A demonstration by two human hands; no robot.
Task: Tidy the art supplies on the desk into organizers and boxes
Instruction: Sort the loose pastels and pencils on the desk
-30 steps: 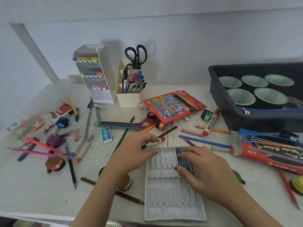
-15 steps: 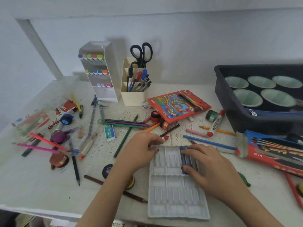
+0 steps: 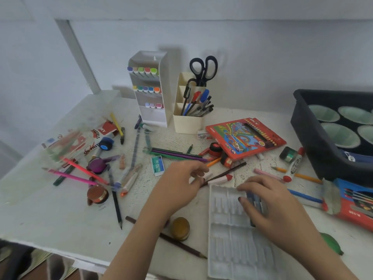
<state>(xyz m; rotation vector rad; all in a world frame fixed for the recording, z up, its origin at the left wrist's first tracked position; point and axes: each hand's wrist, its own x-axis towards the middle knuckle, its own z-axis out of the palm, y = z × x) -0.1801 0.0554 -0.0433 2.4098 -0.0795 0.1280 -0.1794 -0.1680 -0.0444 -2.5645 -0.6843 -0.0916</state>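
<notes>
Bare desk (image 3: 46, 223) along the near-left edge is open for a reach; further in, loose pencils (image 3: 116, 207) and paint pots (image 3: 97, 195) clutter the left half. Marker organizer (image 3: 150, 87) and pen holder (image 3: 188, 118) stand tall at the back, dark bin (image 3: 308, 138) walls off the right. Centre front is blocked by the white tray (image 3: 232, 245), right hand (image 3: 270, 203) on it, left hand (image 3: 179, 184) pinching a red-tipped pastel (image 3: 220, 179) just beside.

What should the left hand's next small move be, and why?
Probably carry the red-tipped pastel into an empty slot of the white tray: the left hand is at its end, and the right hand rests on the blue pastels seated there.
</notes>
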